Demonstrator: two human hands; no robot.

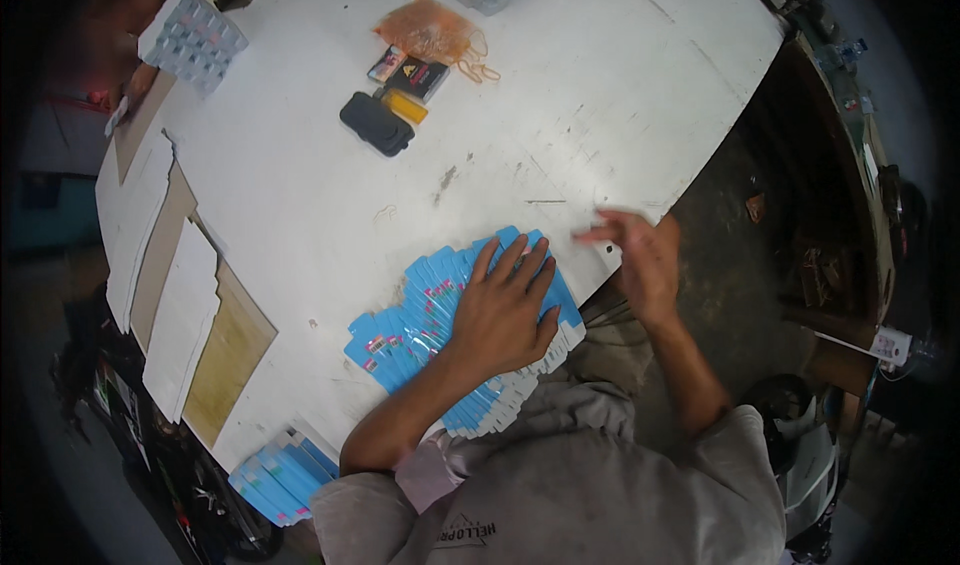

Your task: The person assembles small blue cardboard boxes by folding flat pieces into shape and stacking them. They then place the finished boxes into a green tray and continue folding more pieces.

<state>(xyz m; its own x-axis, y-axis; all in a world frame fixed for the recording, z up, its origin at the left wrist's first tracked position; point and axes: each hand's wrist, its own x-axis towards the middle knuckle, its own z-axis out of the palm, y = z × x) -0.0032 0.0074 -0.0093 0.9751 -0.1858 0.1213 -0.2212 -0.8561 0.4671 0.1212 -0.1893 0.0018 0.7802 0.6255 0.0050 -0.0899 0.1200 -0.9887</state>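
Observation:
A fan of overlapping flat blue cartons (pixel 425 305) with pale edges and small pink marks lies at the table's near edge. My left hand (pixel 505 305) rests on it, fingers spread and palm down, covering its upper right part. To the right of the fan, my right hand (pixel 645 260) is held near the table edge, apart from the cartons. Its fingers are stretched toward the left and a little blurred, and I see nothing in them.
Another stack of blue cartons (pixel 285 475) sits at the table's lower left corner. Torn cardboard sheets (pixel 185 335) line the left edge. A dark case (pixel 377 125), a yellow lighter (pixel 405 106) and an orange plastic bag (pixel 428 30) lie farther back. Another person's hand (pixel 140 83) is at far left.

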